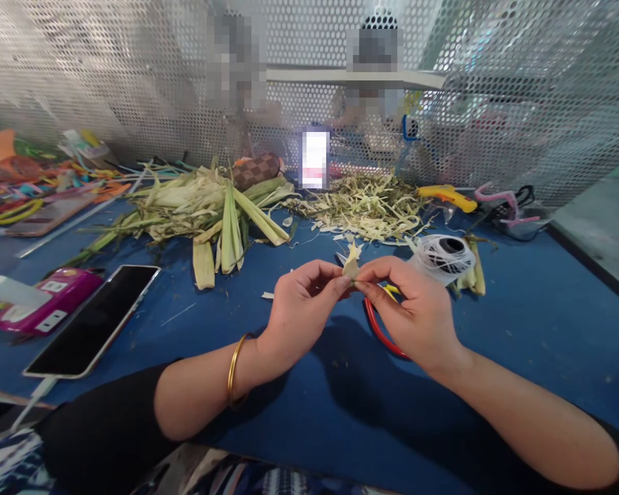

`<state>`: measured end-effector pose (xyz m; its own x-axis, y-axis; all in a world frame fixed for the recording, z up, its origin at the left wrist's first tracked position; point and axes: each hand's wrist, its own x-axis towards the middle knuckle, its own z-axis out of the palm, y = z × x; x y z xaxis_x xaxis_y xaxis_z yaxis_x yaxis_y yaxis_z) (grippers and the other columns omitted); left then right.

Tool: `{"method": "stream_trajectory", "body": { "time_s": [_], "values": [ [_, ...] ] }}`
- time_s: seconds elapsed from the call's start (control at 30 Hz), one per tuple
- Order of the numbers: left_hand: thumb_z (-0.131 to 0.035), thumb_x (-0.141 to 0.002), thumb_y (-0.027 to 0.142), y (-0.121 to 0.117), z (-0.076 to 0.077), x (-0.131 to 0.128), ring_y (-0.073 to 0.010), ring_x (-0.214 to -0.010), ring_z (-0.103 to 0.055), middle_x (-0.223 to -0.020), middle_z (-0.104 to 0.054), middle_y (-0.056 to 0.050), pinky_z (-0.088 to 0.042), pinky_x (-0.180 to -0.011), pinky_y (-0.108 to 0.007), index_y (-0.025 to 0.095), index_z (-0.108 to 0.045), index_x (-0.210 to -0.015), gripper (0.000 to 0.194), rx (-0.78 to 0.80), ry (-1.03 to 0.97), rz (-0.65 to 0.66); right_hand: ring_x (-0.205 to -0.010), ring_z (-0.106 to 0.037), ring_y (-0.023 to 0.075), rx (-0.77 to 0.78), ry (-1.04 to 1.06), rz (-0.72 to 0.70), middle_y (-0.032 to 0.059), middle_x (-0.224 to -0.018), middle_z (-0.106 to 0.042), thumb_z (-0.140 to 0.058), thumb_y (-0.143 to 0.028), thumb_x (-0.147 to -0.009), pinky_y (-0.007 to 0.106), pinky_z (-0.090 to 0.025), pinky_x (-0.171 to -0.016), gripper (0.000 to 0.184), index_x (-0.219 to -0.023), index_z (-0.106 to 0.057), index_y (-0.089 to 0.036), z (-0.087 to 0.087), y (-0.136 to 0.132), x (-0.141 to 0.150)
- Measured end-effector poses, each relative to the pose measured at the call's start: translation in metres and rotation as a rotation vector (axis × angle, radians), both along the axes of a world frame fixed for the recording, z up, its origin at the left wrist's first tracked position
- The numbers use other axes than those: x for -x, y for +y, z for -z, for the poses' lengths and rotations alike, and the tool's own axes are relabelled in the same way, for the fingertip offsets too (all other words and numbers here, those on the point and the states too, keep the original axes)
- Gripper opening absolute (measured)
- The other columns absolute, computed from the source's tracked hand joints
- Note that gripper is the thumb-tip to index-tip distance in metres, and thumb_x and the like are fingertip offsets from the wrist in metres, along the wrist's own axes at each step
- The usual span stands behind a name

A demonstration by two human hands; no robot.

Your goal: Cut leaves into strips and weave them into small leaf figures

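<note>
Between my two hands, above the blue table, is a small piece of pale corn husk [351, 266] with a ragged yellowish tip pointing up. My left hand [304, 306], with a gold bangle on its wrist, pinches the piece between thumb and fingers. From the other side my right hand [412, 302] pinches its lower end. Red-handled scissors [378, 330] lie beneath my right hand, mostly covered by it. Just beyond that hand sits a spool of white thread [443, 256], some husk [477, 268] beside it.
A pile of long corn husks [185, 206] lies at the back left, a heap of shredded husk [376, 206] back centre. A lit phone [314, 159] stands against the perforated screen [149, 89]. Left are a dark phone [95, 320] and a purple tissue pack [56, 295]. A yellow tool [448, 197] lies back right.
</note>
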<state>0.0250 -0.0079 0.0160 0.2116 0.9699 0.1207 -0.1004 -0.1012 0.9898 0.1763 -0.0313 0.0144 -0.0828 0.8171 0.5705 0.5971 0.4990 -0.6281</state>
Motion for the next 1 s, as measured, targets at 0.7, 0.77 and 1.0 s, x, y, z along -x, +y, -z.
{"method": "stream_trajectory", "body": {
  "time_s": [0.7, 0.77, 1.0],
  "values": [
    [-0.071, -0.071, 0.024, -0.0001, -0.0016, 0.0, -0.0114, -0.062, -0.063, -0.064, -0.067, -0.001, -0.052, -0.063, -0.022, 0.014, -0.066, -0.069, 0.012, 0.11, -0.086, 0.081, -0.064, -0.061, 0.0126, 0.012, 0.052, 0.015, -0.0018, -0.071, -0.066, -0.06, -0.018, -0.084, 0.023, -0.049, -0.06, 0.005, -0.08, -0.061, -0.021, -0.0043, -0.0009, -0.0016],
    [-0.071, -0.072, 0.027, 0.0014, -0.0029, 0.0006, -0.0103, -0.059, -0.061, -0.061, -0.066, 0.0, -0.05, -0.062, -0.022, 0.014, -0.064, -0.068, 0.015, 0.181, -0.131, 0.107, -0.068, -0.062, 0.013, -0.028, 0.027, -0.017, -0.0012, -0.074, -0.067, -0.059, -0.018, -0.085, 0.024, -0.05, -0.064, 0.005, -0.082, -0.062, -0.021, -0.0037, 0.0007, -0.0027],
    [-0.07, -0.073, 0.027, 0.0037, -0.003, 0.0037, -0.0092, -0.059, -0.059, -0.062, -0.063, 0.0, -0.048, -0.061, -0.021, 0.014, -0.061, -0.066, 0.016, 0.295, -0.183, 0.183, -0.077, -0.062, 0.0155, -0.118, -0.074, -0.05, 0.0009, -0.081, -0.068, -0.058, -0.019, -0.087, 0.028, -0.049, -0.071, 0.007, -0.087, -0.064, -0.023, 0.0013, 0.003, -0.0056]
  ]
}}
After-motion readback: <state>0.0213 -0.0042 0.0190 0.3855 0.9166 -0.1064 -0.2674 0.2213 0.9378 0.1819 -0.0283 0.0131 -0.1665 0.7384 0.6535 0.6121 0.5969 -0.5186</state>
